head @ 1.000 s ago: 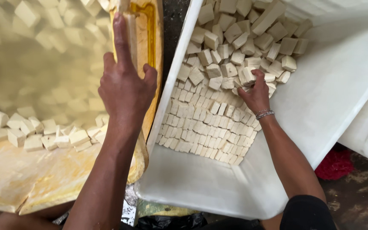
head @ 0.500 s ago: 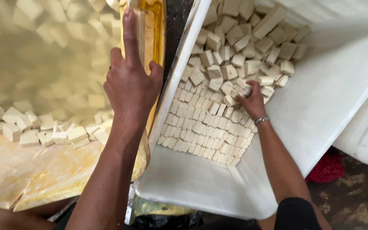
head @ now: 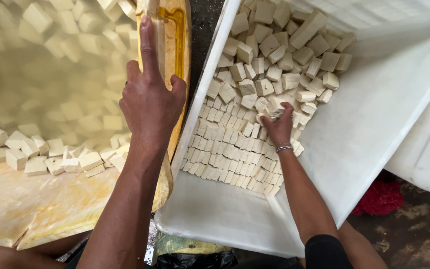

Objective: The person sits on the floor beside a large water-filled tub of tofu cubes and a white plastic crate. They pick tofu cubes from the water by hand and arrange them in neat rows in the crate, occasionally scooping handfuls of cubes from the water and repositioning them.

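Half-hidden cube [head: 269, 117] under right hand [head: 279, 127]

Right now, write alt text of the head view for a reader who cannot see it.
A person's right hand reaches into a white tub of pale cubes, some stacked in neat rows, others piled loosely. The left hand rests on the rim of a yellow tub of cloudy liquid holding more cubes.

— What is different from a second ago?
— Your right hand [head: 278, 127] now sits lower among the pale cubes [head: 255, 87], fingers curled around a few instead of reaching higher up the pile.
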The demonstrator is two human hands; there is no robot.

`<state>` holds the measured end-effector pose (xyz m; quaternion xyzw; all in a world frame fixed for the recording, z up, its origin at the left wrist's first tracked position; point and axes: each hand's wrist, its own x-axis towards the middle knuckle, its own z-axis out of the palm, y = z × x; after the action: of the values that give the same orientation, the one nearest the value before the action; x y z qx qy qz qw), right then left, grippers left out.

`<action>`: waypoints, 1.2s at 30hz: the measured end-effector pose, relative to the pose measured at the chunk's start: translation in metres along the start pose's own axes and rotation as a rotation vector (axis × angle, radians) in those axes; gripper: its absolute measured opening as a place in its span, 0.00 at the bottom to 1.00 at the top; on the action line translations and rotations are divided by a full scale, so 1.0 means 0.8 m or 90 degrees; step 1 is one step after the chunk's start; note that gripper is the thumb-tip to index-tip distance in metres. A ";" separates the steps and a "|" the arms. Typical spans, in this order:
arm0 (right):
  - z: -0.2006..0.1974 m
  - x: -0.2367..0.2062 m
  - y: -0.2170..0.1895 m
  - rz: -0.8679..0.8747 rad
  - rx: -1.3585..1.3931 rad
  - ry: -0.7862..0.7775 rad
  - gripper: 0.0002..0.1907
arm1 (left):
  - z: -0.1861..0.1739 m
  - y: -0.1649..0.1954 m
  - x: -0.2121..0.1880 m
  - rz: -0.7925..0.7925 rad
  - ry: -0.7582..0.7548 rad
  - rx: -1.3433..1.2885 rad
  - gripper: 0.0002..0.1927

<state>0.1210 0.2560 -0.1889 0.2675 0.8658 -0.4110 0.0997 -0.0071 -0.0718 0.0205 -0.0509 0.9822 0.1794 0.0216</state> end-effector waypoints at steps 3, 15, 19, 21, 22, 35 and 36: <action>-0.014 0.016 0.005 0.131 0.193 -0.060 0.42 | 0.001 -0.001 0.001 -0.001 -0.002 -0.001 0.59; -0.026 0.023 -0.025 0.169 0.409 -0.309 0.41 | 0.003 0.001 0.002 -0.006 0.011 -0.010 0.59; 0.013 0.031 -0.073 0.045 0.039 -0.398 0.37 | 0.001 0.003 0.003 -0.017 0.001 -0.004 0.58; 0.033 0.030 -0.091 -0.055 -0.136 -0.452 0.34 | 0.000 0.004 0.003 -0.015 0.010 -0.016 0.59; 0.043 0.029 -0.098 -0.132 -0.232 -0.475 0.31 | -0.001 0.005 0.003 -0.021 0.005 -0.018 0.58; 0.063 -0.006 -0.109 -0.279 -0.440 -0.379 0.28 | -0.009 0.013 0.003 -0.026 0.018 -0.062 0.57; 0.063 -0.007 -0.105 -0.280 -0.427 -0.389 0.28 | -0.009 0.013 0.003 -0.017 0.032 -0.064 0.57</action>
<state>0.0777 0.1722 -0.1637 -0.1005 0.9172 -0.1809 0.3405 -0.0108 -0.0649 0.0305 -0.0698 0.9714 0.2270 -0.0034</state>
